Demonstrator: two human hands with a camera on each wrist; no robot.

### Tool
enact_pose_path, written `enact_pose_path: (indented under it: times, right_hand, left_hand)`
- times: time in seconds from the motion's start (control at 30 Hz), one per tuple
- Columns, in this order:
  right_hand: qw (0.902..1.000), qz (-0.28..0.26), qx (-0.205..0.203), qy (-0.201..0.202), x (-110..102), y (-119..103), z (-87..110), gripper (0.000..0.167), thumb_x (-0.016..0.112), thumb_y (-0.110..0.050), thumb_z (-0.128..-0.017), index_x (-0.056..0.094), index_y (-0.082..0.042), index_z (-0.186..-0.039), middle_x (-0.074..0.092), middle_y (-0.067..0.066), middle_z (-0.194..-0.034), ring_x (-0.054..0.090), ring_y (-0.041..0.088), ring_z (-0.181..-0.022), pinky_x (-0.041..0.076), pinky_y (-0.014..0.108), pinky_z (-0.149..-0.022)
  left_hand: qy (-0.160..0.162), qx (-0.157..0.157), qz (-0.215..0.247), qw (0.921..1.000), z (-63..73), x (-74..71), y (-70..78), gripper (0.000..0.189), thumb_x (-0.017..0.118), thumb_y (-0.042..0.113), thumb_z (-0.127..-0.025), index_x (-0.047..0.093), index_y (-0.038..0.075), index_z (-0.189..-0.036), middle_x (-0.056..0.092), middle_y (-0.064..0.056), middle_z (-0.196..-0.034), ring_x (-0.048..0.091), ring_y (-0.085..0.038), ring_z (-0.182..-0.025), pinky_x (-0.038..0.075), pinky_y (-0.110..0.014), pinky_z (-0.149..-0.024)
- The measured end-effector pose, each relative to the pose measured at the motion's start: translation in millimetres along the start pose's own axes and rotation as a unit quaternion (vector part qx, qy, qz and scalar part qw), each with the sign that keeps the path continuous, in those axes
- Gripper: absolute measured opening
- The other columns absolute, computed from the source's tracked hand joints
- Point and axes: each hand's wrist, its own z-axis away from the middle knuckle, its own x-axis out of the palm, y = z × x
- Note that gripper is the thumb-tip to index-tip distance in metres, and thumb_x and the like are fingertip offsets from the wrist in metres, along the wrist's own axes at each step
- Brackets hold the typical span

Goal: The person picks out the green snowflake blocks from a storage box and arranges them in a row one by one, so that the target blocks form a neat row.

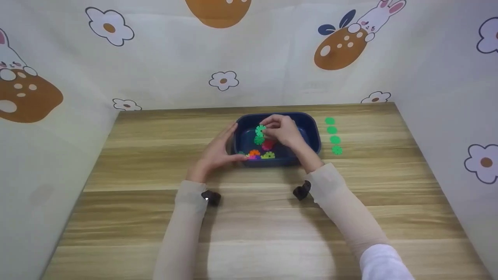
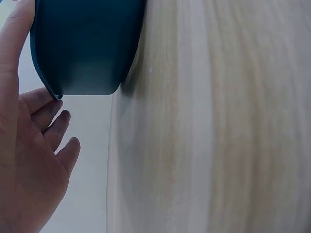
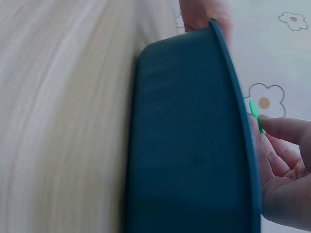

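Note:
My right hand [image 1: 283,130] is over a dark blue plastic bin [image 1: 317,134], pinching a green snowflake building disc [image 1: 260,129] between thumb and fingers. The right wrist view shows that disc [image 3: 256,116] edge-on beside the bin's rim. My left hand [image 1: 218,151] touches the bin's left end with fingers spread, its thumb across the front rim. In the left wrist view its fingers [image 2: 57,128] are loosely bent by the bin's corner. Inside the bin lie another green disc [image 1: 259,140], a red one [image 1: 267,145], an orange one [image 1: 254,153] and a yellow-green one [image 1: 268,155], with pink pieces nearby.
Several green discs [image 1: 331,130] lie in a column on the wooden table [image 1: 249,233], right of the bin. A patterned cloth [image 1: 167,66] with rabbits and flowers hangs behind and along both sides. Black wrist cameras [image 1: 212,198] sit at both cuffs.

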Motion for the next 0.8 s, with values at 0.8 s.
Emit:
enact_pose_path:
  times: [0.8]
  right_hand:
    - [0.9957,-0.089,-0.017,0.022,-74.4,15.7,41.0,0.032,0.061,0.007,-0.092,0.058,0.015,-0.122,0.062,-0.004,-0.092,0.067,0.002,-0.082,0.061,0.022,-0.081]
  left_hand:
    - [0.001,0.013,-0.002,0.9999,-2.4,-0.5,0.8,0.113,0.084,0.051,-0.074,0.017,0.022,-0.161,0.014,-0.004,-0.169,0.016,-0.028,-0.156,0.019,-0.054,-0.126]
